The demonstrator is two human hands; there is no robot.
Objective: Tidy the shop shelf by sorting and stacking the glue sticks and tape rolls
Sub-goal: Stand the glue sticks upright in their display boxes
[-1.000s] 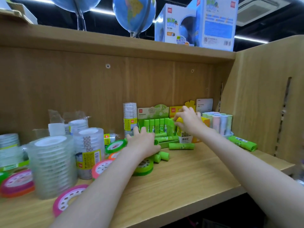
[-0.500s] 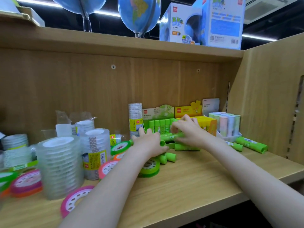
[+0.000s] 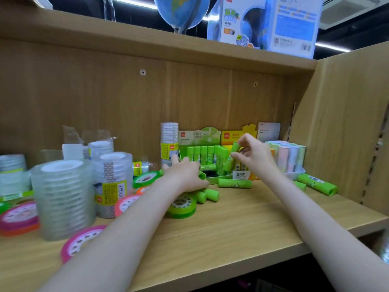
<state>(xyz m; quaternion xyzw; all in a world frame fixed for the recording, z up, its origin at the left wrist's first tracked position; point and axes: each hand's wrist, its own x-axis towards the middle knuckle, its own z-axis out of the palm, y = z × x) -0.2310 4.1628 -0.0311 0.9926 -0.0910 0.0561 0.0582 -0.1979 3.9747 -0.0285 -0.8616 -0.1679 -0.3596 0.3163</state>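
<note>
My right hand (image 3: 253,155) pinches a green glue stick (image 3: 234,149), tilted, over the green display box (image 3: 219,179) of upright green glue sticks (image 3: 202,153). My left hand (image 3: 185,175) grips a bundle of short green glue sticks (image 3: 207,194) lying on the wooden shelf (image 3: 242,224), beside a green tape roll (image 3: 182,205). One long green glue stick (image 3: 235,183) lies before the box, and two more (image 3: 317,184) lie to the right. Clear tape stacks (image 3: 63,197) and pink tape rolls (image 3: 81,241) fill the left side.
A yellow glue box (image 3: 242,175) and a tray of pastel glue sticks (image 3: 288,157) stand at the back right. A tall clear tape tube (image 3: 169,142) stands behind my left hand. The side panel (image 3: 347,123) closes the right. Globes and a blue box (image 3: 269,22) sit above.
My right hand went down to the loose sticks by the box and has now risen with a green glue stick. My left hand stayed on its bundle.
</note>
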